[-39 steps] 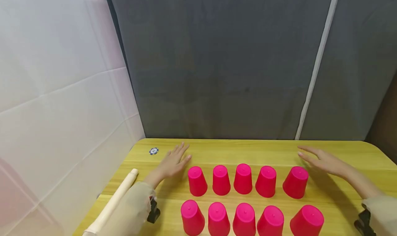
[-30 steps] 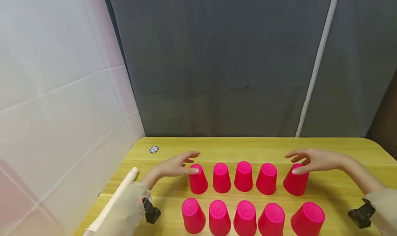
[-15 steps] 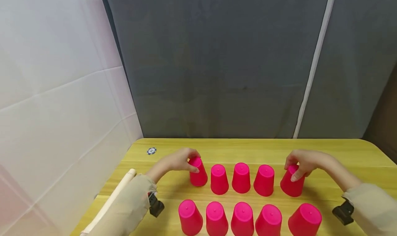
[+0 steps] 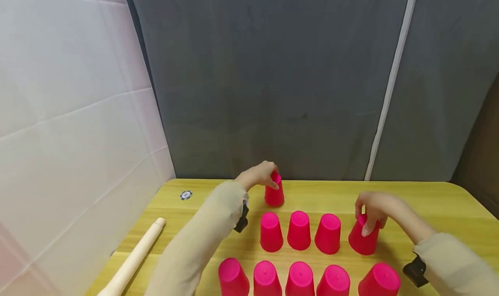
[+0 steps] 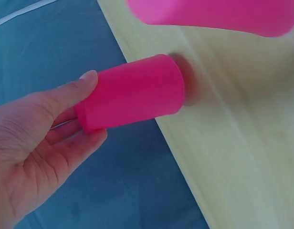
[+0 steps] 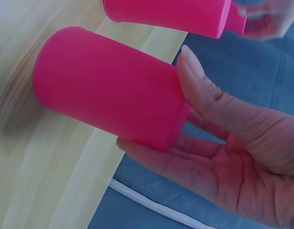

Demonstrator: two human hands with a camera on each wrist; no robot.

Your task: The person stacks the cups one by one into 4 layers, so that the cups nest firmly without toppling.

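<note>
Counting ten pink cups: five in the near row, three mid-row between the hands, one gripped by the left hand (image 4: 257, 175) as the far cup (image 4: 274, 193) near the table's (image 4: 436, 201) back edge, one, the right-end cup (image 4: 361, 239), pinched by the right hand (image 4: 372, 207). One cream rod (image 4: 134, 257) and one small disc (image 4: 186, 195) lie at left.
</note>
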